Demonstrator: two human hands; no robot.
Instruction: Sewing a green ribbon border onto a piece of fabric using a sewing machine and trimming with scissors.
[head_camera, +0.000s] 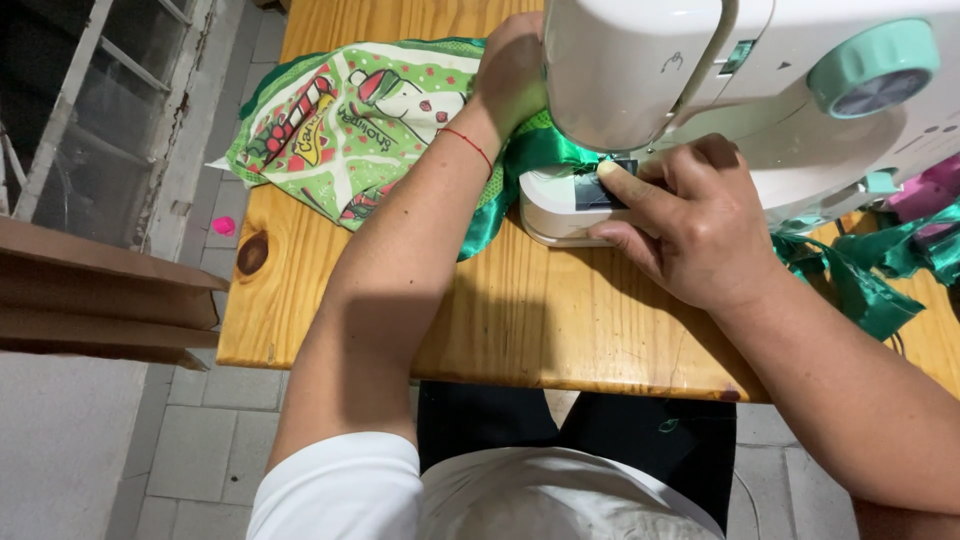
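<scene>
Green satin ribbon (535, 150) is lying on the bed of the white sewing machine (640, 70), running out from under the machine's head and down over the front edge of the wooden table (520, 310). A printed green cloth (340, 125) is spreading out to the left of the machine. The left hand (510, 70) is resting flat on the cloth just beside the machine's head, fingers hidden behind it, so I cannot tell how widely they are spread. The right hand (690, 225) is pressing on the front of the machine's bed, thumb (625, 185) laid flat along the clear cover plate, holding nothing. To my eye, good feeding here is calling for the left hand keeping the cloth flat and the right hand guiding the ribbon straight, fingertips staying clear of the needle, which is hidden. More green ribbon (870, 270) is trailing to the right of the machine.
</scene>
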